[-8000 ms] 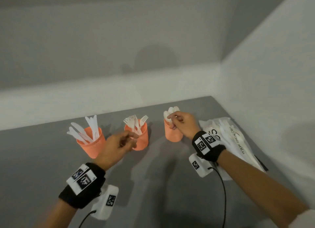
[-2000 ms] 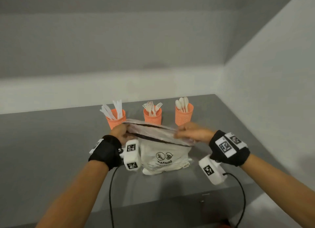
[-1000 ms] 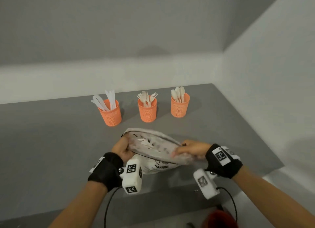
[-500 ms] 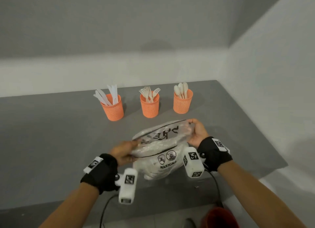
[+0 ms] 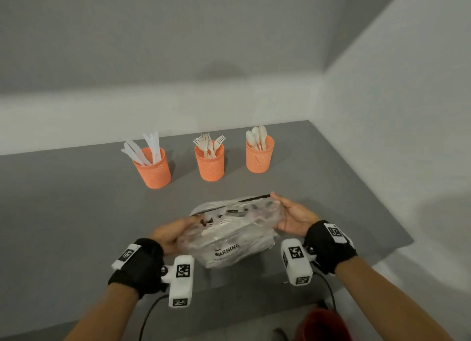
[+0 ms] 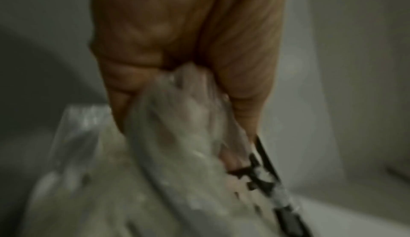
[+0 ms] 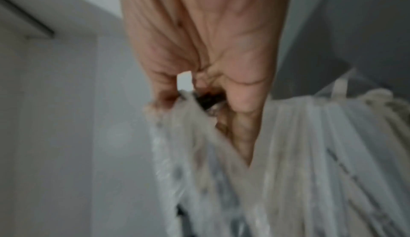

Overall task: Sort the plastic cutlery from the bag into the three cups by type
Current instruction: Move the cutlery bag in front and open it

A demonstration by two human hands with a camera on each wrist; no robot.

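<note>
A clear plastic bag (image 5: 229,228) printed with "WARNING" is held above the grey table (image 5: 63,213) near its front edge. My left hand (image 5: 175,232) grips the bag's left end, and the left wrist view shows the film bunched in the fingers (image 6: 124,100). My right hand (image 5: 285,213) pinches the right end of the bag (image 7: 288,153) by its black strip. Three orange cups stand in a row behind: the left cup (image 5: 153,168) holds knives, the middle cup (image 5: 210,162) forks, the right cup (image 5: 259,154) spoons.
Grey walls close the table at the back and the right. A red object (image 5: 323,325) sits below the table's front edge, beside black cables from my wrists.
Over the last second my right hand has shifted further right and back along the bag's edge, and the bag has been turned and stretched between both hands. The cups have not moved.
</note>
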